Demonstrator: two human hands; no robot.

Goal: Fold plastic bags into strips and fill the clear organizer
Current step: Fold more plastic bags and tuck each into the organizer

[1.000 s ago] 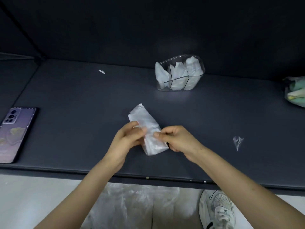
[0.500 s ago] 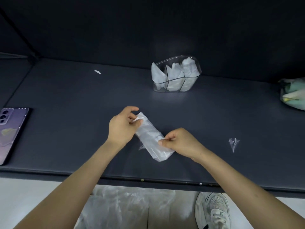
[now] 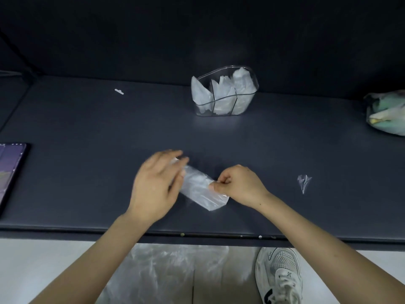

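**A:** What do the fingers do at this moment?

**B:** The fingers of the right hand are curled and pinch the near end of the folded strip. The left hand has its fingers stretched, lying flat over the far end. This hand is blurred, so I cannot tell how hard it presses.

**A:** And where is the strip?

**B:** It lies on the dark worktop, in front of the clear organizer and well apart from it, on the person's side.

**A:** What could go wrong from here?

**B:** I think thin plastic is slippery and springs back. If the flat hand lifts before the crease is set, the strip may open again. If the pinch takes only the top layer, the layers may slide apart. Also every compartment already has a bag, so pushing one more inside may tip the light organizer or lift a bag out.

**A:** Please count the things.

**B:** There are two hands, one strip in work, and one organizer with three compartments and three folded bags, one in each. Right of the organizer are one crumpled scrap and one greenish bundle. Left of it are one tiny white bit and one phone. Below the worktop edge are one shoe and loose plastic that I cannot count.
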